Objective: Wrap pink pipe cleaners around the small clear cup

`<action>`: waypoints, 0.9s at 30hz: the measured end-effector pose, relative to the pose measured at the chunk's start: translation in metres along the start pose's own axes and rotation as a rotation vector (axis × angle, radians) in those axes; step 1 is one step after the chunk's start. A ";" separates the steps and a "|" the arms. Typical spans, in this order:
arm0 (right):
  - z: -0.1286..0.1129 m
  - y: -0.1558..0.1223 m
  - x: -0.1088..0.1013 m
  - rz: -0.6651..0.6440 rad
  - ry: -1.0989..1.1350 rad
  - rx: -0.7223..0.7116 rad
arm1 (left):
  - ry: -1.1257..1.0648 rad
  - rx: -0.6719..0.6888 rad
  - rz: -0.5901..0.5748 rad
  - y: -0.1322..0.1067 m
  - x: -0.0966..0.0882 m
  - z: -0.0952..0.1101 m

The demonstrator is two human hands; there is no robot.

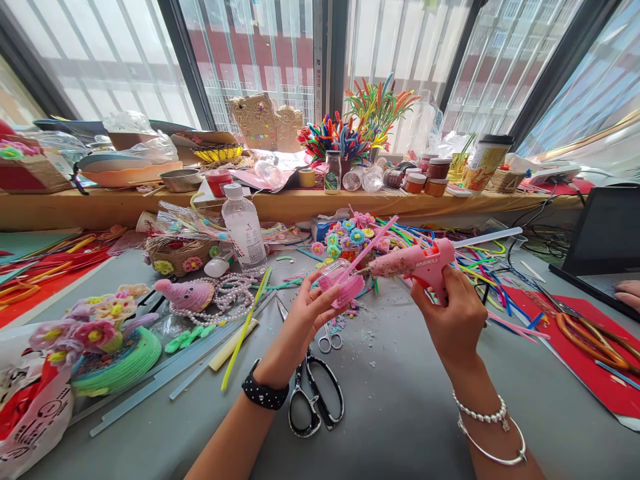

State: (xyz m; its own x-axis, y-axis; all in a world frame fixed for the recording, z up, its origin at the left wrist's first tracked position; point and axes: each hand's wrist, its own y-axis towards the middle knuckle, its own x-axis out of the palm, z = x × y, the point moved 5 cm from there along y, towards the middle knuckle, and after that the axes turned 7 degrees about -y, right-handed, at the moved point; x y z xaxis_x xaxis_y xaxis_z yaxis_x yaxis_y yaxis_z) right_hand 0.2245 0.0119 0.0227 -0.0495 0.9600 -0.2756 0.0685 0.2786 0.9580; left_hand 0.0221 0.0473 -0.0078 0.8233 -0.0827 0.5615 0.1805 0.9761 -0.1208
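One pink glue gun (pixel 434 263) in curled right fingers (pixel 456 285), fuzzy pink piece (pixel 351 288) pinched by left fingers (pixel 324 306), near the nozzle (pixel 373 268).

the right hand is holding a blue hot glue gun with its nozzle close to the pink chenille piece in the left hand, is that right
Not quite: the head view shows that the hot glue gun in the right hand is pink, not blue. Its nozzle is indeed close to the pink chenille piece in the left hand.
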 end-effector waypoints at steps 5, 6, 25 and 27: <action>0.002 -0.001 0.001 -0.022 0.003 0.028 | -0.014 0.002 -0.006 0.000 0.001 0.001; 0.002 -0.001 0.001 -0.020 0.001 0.030 | -0.017 0.002 -0.004 0.000 0.000 0.000; 0.016 -0.001 0.023 -0.347 0.006 0.134 | -0.041 0.074 -0.120 -0.002 0.005 0.009; 0.018 -0.004 0.032 -0.527 0.044 0.160 | -0.076 0.088 -0.142 -0.002 0.004 0.010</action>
State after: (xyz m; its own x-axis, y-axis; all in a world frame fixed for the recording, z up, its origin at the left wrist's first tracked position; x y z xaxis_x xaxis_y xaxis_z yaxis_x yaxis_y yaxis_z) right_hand 0.2405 0.0422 0.0082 -0.1591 0.6880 -0.7080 0.1739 0.7255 0.6659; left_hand 0.0193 0.0475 0.0030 0.7489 -0.2092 0.6288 0.2418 0.9697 0.0346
